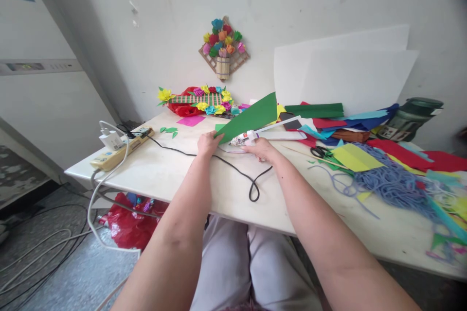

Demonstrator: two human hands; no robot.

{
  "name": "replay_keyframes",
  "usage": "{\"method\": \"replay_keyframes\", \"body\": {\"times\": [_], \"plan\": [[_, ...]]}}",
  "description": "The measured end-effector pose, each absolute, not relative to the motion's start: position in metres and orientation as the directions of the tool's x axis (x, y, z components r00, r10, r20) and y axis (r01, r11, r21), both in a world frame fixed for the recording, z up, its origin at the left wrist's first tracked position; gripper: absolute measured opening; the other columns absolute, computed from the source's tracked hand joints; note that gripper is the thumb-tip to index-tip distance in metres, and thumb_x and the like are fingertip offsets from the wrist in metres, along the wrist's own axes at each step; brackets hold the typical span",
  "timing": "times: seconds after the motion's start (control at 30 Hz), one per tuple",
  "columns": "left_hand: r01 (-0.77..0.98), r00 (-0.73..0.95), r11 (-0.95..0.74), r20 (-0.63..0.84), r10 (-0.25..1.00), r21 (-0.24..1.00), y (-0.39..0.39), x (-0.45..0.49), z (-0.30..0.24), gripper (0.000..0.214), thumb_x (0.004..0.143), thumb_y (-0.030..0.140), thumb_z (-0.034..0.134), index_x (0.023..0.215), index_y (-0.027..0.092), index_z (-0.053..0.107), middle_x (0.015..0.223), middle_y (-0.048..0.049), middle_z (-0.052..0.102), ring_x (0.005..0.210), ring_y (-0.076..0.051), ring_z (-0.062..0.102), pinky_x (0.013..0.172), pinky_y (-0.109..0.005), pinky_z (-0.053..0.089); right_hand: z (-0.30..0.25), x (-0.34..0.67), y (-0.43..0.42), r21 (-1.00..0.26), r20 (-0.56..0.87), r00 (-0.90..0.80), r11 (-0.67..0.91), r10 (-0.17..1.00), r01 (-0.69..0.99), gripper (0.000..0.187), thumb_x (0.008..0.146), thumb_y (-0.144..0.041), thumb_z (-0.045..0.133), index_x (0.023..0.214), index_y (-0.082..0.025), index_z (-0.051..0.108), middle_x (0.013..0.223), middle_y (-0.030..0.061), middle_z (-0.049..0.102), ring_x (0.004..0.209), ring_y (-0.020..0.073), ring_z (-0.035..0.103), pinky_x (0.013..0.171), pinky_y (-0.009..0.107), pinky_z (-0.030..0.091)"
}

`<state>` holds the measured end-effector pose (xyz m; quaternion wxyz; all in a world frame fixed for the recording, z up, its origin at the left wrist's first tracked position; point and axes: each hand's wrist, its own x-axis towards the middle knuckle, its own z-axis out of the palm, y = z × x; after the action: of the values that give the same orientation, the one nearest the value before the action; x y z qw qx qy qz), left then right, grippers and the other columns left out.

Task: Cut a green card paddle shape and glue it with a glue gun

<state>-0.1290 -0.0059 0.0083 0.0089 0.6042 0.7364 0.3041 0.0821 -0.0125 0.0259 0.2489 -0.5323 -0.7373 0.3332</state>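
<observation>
My left hand [208, 144] is closed on the near left end of a green paper sheet [253, 115], which slants up and to the right above the table. My right hand [260, 149] grips a white hot glue gun [245, 138] with a glue stick [279, 123] jutting from its back. The gun's nozzle points left, close to the sheet's lower edge; I cannot tell whether it touches. A black cord [233, 164] loops from the gun across the table. Small green paper leaves [169, 130] and a magenta paper piece [190, 120] lie to the left.
A power strip [122, 148] sits at the table's left end. Behind lies a flower-trimmed craft piece [199, 99]. On the right are scissors [321, 152], blue yarn [390, 182], a yellow sheet [357, 157], coloured paper and a dark green bottle [410, 119].
</observation>
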Motion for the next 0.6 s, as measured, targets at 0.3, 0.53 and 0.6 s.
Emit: {"method": "replay_keyframes", "body": {"times": [0.3, 0.53, 0.6], "plan": [[0.883, -0.278, 0.100, 0.340, 0.898, 0.458, -0.0071, -0.1283, 0.0101, 0.046, 0.076, 0.060, 0.039, 0.080, 0.022, 0.065, 0.080, -0.0066, 0.067, 0.077, -0.020, 0.058, 0.057, -0.026, 0.034, 0.0258, 0.0846, -0.0111, -0.755, 0.001, -0.295, 0.194, 0.955, 0.626, 0.025, 0.070, -0.039, 0.063, 0.069, -0.015, 0.058, 0.036, -0.0045, 0.042, 0.028, 0.0085, 0.041, 0.031, 0.020, 0.037], [0.885, -0.275, 0.097, 0.343, 0.898, 0.456, -0.0073, -0.1279, 0.0097, 0.046, 0.076, 0.060, 0.040, 0.081, 0.021, 0.065, 0.080, -0.0067, 0.067, 0.076, -0.020, 0.058, 0.057, -0.026, 0.033, 0.0314, 0.0852, -0.0158, -0.744, -0.031, -0.286, 0.169, 0.958, 0.646, 0.026, 0.070, -0.041, 0.063, 0.072, -0.016, 0.058, 0.034, -0.0046, 0.042, 0.030, 0.0106, 0.043, 0.032, 0.020, 0.035], [0.884, -0.280, 0.102, 0.341, 0.897, 0.456, -0.0070, -0.1279, 0.0096, 0.046, 0.076, 0.060, 0.041, 0.081, 0.021, 0.065, 0.080, -0.0065, 0.067, 0.076, -0.020, 0.058, 0.057, -0.026, 0.033, 0.0327, 0.0860, -0.0169, -0.736, -0.038, -0.287, 0.168, 0.957, 0.656, 0.027, 0.071, -0.042, 0.062, 0.070, -0.016, 0.057, 0.034, -0.0046, 0.042, 0.031, 0.0104, 0.043, 0.032, 0.020, 0.035]]}}
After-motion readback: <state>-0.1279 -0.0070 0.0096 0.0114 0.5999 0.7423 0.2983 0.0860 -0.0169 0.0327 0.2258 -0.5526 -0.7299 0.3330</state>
